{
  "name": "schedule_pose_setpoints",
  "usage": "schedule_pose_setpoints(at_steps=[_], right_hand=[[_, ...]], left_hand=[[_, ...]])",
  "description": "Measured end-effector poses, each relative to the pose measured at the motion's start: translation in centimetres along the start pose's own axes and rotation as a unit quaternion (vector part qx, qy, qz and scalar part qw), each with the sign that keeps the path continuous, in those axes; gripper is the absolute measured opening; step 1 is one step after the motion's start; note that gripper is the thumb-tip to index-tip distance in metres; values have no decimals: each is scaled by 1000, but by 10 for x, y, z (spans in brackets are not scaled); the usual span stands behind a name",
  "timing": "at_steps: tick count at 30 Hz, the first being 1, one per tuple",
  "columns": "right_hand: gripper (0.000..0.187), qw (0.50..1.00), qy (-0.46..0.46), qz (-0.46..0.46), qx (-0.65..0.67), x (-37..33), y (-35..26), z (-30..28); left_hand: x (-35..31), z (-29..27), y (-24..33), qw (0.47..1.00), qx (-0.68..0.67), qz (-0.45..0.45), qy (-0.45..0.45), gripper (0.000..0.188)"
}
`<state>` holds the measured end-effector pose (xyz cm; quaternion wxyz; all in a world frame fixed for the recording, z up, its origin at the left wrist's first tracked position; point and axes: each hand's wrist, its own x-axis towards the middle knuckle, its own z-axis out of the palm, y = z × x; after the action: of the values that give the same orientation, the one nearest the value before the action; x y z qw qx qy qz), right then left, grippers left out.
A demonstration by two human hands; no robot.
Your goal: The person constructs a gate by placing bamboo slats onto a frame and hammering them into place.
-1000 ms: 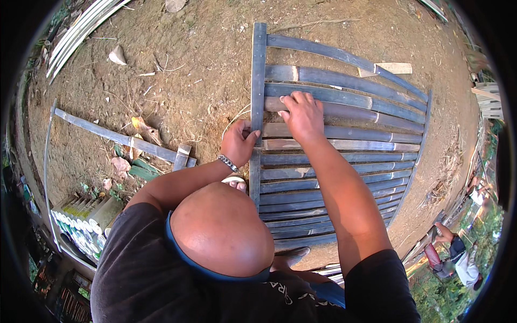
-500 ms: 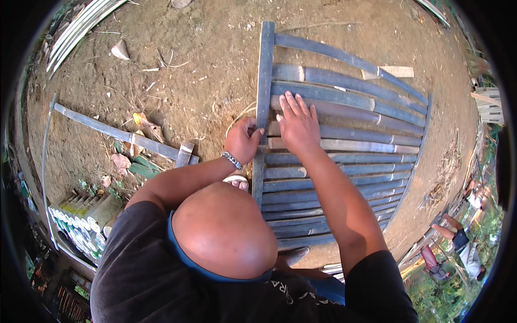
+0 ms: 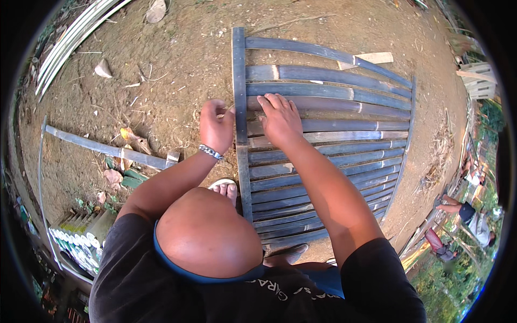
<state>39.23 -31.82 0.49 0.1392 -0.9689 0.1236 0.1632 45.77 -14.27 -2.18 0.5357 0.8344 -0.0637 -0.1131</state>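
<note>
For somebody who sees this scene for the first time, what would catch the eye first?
Probably the big panel of dark slats, lying on brown earth right of centre. Next, the right hand over its left part, and the left hand, with a silver bracelet at the wrist, outside the panel's left edge.

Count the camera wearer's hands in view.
2: the left hand beside the dark end bar, the right hand over the bamboo slats. Neither appears hidden.

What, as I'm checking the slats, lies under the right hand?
Bamboo slats run beneath the right hand, showing on both sides; the stretches it covers are hidden.
</note>
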Motion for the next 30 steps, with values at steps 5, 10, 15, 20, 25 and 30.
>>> schedule_pose_setpoints(at_steps=[5, 10, 15, 20, 25, 30], right_hand=[[49, 998, -41, 36, 7, 19, 0, -27], [47, 995, -84, 44, 32, 26, -1, -44], [48, 970, 215, 6, 114, 13, -7, -56], [44, 982, 172, -41, -59, -21, 3, 7], [47, 988, 91, -9, 124, -12, 9, -12], [55, 937, 244, 121, 218, -88, 46, -17]], left_hand=[[-24, 6, -19, 962, 151, -79, -214, 44], [-31, 9, -22, 978, 144, -36, -149, 41], [-40, 5, -19, 985, 128, -13, -117, 36], [-39, 3, -10, 988, 61, -21, -143, 35], [-44, 7, -20, 989, 49, -8, -138, 32], [-37, 7, -17, 974, -4, -129, -184, 33]])
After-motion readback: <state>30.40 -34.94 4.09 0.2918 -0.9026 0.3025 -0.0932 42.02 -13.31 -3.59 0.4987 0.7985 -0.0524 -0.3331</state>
